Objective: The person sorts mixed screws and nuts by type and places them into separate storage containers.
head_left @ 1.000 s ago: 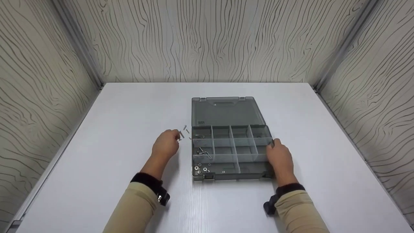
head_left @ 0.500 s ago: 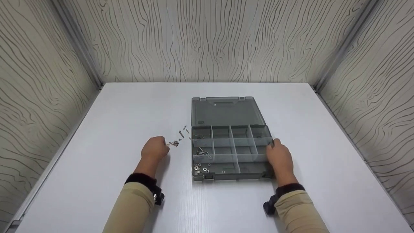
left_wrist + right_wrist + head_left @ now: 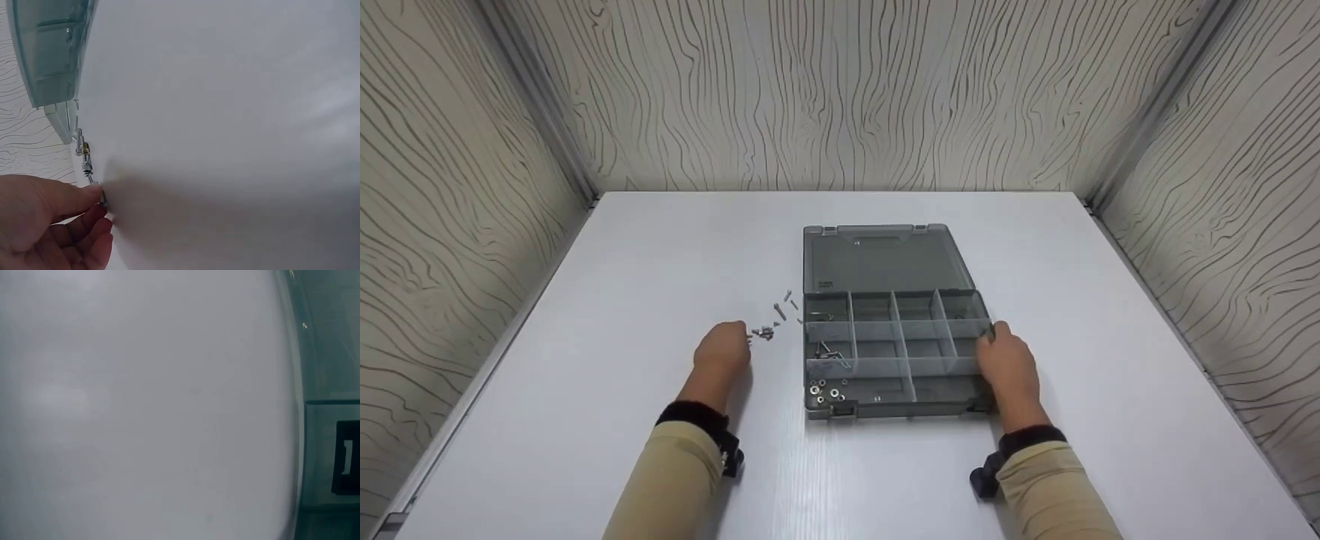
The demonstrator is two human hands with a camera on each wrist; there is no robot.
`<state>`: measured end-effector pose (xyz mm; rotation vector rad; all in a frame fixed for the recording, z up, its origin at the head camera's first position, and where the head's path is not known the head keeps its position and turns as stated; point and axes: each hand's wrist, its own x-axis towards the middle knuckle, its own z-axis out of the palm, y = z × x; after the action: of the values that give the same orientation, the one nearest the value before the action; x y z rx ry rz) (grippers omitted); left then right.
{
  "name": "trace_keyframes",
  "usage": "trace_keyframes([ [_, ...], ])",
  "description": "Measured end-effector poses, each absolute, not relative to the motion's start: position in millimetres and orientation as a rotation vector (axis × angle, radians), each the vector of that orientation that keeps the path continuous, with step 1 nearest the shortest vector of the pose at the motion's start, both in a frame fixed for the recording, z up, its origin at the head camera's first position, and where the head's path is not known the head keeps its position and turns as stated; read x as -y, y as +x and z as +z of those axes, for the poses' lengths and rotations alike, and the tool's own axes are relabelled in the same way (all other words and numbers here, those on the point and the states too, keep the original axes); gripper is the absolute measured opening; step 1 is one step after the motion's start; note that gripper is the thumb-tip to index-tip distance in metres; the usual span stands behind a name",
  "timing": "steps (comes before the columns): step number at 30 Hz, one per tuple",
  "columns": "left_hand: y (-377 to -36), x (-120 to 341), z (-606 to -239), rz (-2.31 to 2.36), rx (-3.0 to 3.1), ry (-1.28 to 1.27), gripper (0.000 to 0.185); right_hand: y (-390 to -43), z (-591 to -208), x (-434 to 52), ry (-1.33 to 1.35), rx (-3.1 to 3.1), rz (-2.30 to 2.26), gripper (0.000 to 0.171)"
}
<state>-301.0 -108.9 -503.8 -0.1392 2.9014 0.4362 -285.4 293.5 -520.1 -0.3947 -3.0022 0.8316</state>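
My left hand lay knuckles-up on the white table, thumb and fingertips pinching a small screw at the near end of the loose screws just left of the grey organizer box. My right hand gripped the box's right wall, forearm angled in from below.

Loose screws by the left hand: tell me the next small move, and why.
Probably pinch one screw and lift it. The left hand has its fingertips at the loose screws on the table, beside the open organizer box, which the right hand holds at its right edge.
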Motion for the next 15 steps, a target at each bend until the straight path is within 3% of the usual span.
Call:
trace_keyframes([
  [12, -300.1, 109.0, -505.8, 0.442, -2.932, -0.13, 0.045, -286.6, -519.3, -294.0, -0.399, 3.022, 0.828, 0.049],
  [15, -300.1, 107.7, -503.2, 0.467, -2.937, -0.131, 0.041, -286.4, -519.8, -294.5, -0.393, 3.016, 0.831, 0.049],
])
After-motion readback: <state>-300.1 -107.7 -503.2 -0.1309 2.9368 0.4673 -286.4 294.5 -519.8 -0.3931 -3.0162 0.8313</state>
